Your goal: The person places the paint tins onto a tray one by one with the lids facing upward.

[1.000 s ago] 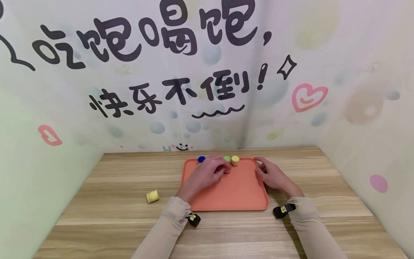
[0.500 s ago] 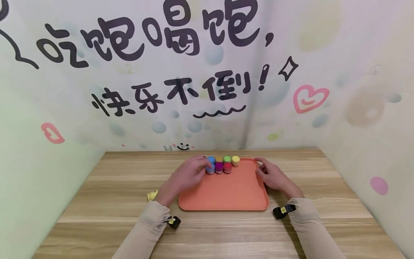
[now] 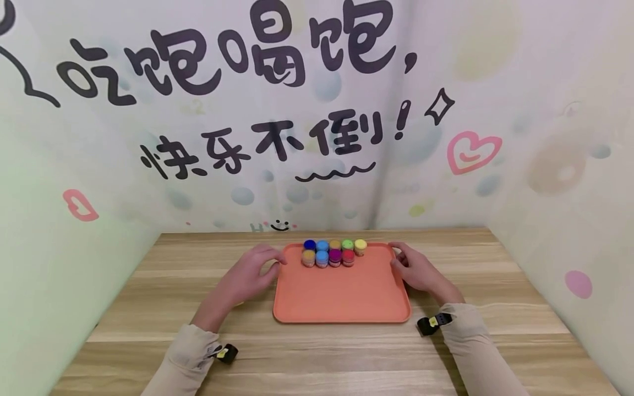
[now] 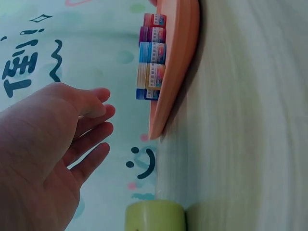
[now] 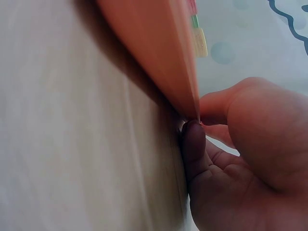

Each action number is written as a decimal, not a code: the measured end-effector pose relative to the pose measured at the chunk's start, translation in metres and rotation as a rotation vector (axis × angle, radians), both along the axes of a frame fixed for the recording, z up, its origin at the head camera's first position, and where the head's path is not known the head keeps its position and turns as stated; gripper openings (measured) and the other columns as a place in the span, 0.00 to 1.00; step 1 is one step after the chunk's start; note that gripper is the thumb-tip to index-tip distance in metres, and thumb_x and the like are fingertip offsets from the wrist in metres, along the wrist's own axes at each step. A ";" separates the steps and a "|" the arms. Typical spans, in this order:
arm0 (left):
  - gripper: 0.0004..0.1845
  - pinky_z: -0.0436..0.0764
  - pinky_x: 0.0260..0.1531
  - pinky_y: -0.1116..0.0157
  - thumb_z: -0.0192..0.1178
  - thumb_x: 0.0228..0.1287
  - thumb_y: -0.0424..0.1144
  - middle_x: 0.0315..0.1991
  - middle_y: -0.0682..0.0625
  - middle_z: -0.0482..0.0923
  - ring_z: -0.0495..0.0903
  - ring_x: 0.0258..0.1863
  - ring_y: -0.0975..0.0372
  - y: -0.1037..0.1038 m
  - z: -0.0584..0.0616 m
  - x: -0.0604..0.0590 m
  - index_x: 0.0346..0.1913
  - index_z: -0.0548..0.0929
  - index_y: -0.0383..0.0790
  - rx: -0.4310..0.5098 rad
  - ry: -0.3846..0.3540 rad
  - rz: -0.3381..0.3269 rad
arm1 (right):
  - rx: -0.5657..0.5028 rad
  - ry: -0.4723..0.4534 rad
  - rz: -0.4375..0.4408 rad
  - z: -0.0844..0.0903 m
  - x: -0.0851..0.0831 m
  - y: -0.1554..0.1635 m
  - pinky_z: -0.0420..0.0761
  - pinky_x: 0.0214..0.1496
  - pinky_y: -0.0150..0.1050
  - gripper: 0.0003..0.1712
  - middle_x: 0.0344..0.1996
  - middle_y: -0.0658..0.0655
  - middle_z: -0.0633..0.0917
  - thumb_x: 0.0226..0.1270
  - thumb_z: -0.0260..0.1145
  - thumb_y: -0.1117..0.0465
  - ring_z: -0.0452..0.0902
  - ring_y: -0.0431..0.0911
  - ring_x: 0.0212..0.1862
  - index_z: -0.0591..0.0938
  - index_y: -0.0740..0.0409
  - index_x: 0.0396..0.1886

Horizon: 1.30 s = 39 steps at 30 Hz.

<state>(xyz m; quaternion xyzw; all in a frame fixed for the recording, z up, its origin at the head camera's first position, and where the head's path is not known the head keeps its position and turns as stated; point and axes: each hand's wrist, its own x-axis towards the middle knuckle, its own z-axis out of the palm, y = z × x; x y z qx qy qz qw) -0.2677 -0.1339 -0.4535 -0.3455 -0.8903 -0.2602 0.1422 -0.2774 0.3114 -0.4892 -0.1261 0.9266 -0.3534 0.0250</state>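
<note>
Your left hand [image 3: 250,275] hovers with loose, spread fingers, gripping nothing, just off the tray's [image 3: 342,302] left edge, while your right hand [image 3: 416,269] pinches the tray's right rim near its far corner. The yellow pot [image 4: 155,215] lies on its side on the table behind your left hand, toward you, far nearer that hand than the right. Its long axis seems to run left-right, though only its end shows.

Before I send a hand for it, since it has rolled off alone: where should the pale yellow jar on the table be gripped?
Grip the pale yellow jar across its round sides, coming from above. It lies tipped on the table, apart from the tray, beside the empty left hand.
</note>
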 end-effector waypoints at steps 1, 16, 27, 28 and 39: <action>0.07 0.88 0.54 0.53 0.67 0.73 0.28 0.45 0.51 0.90 0.86 0.51 0.56 -0.002 -0.001 0.001 0.47 0.91 0.40 -0.002 0.001 0.004 | -0.001 0.000 0.000 0.000 0.000 0.000 0.81 0.44 0.42 0.30 0.43 0.60 0.85 0.85 0.59 0.63 0.79 0.45 0.40 0.68 0.66 0.80; 0.08 0.91 0.40 0.59 0.68 0.67 0.24 0.39 0.47 0.91 0.86 0.38 0.62 -0.043 -0.017 0.021 0.42 0.91 0.38 0.025 -0.036 0.060 | 0.002 -0.003 -0.008 0.000 0.000 0.000 0.81 0.44 0.42 0.29 0.43 0.61 0.85 0.85 0.59 0.63 0.79 0.45 0.40 0.68 0.66 0.79; 0.05 0.88 0.37 0.65 0.71 0.68 0.29 0.36 0.56 0.88 0.83 0.36 0.68 -0.069 -0.017 0.040 0.42 0.91 0.42 0.030 -0.096 0.155 | 0.001 0.001 0.002 0.000 0.000 0.000 0.81 0.43 0.42 0.29 0.43 0.60 0.85 0.84 0.59 0.64 0.79 0.45 0.39 0.68 0.66 0.79; 0.04 0.88 0.36 0.66 0.71 0.69 0.30 0.36 0.57 0.87 0.82 0.35 0.68 -0.071 -0.017 0.042 0.42 0.91 0.42 0.028 -0.118 0.166 | 0.000 0.000 0.001 0.000 -0.001 0.000 0.81 0.43 0.42 0.29 0.43 0.60 0.85 0.84 0.59 0.64 0.79 0.45 0.39 0.68 0.66 0.79; 0.08 0.82 0.39 0.70 0.65 0.70 0.36 0.38 0.59 0.84 0.80 0.37 0.69 -0.082 -0.014 0.048 0.49 0.89 0.45 -0.043 -0.364 0.224 | 0.008 0.002 0.003 0.000 -0.003 0.001 0.80 0.43 0.42 0.29 0.43 0.60 0.85 0.85 0.59 0.64 0.79 0.45 0.39 0.68 0.66 0.79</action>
